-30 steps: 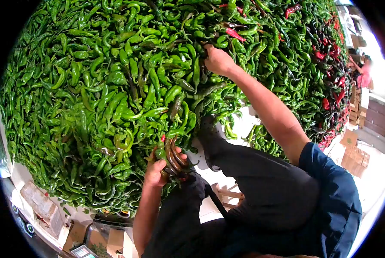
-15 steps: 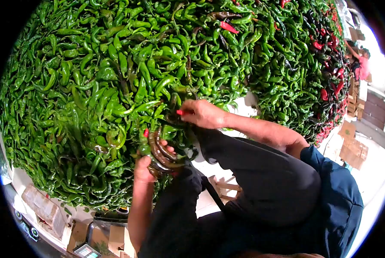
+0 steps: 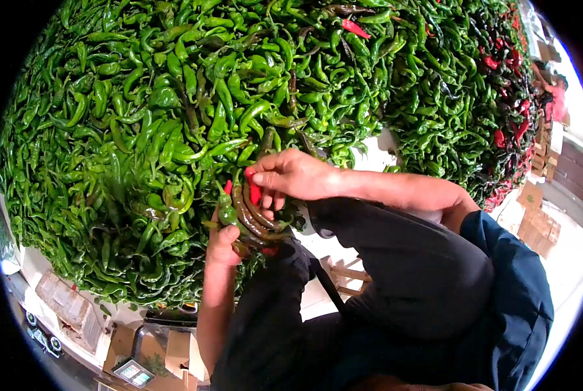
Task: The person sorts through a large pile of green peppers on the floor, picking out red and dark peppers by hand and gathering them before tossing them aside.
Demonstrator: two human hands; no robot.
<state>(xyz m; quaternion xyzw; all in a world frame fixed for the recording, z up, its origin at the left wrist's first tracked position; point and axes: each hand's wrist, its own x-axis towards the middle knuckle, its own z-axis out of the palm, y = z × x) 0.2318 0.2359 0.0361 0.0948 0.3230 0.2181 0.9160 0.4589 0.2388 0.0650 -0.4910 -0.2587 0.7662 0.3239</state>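
My left hand [image 3: 225,245] is wrapped round a bunch of peppers at the near edge of the heap, with brown curved peppers [image 3: 244,210] and a green one [image 3: 227,212] sticking up from it. My right hand [image 3: 299,174] is closed on a red pepper [image 3: 253,187], right beside the brown ones. Both hands are close together. Under and beyond them spreads a large heap of green peppers [image 3: 135,143].
Another red pepper [image 3: 355,28] lies on the heap's far part. Darker and red peppers [image 3: 519,124] cover the right side. A person in pink [image 3: 555,98] is at the far right near cardboard boxes [image 3: 532,218]. Open boxes [image 3: 177,352] and a screen [image 3: 133,373] are lower left.
My right hand has come back from the heap's far part with a red pepper and brought it to the bunch in my left hand. The left hand keeps its hold.
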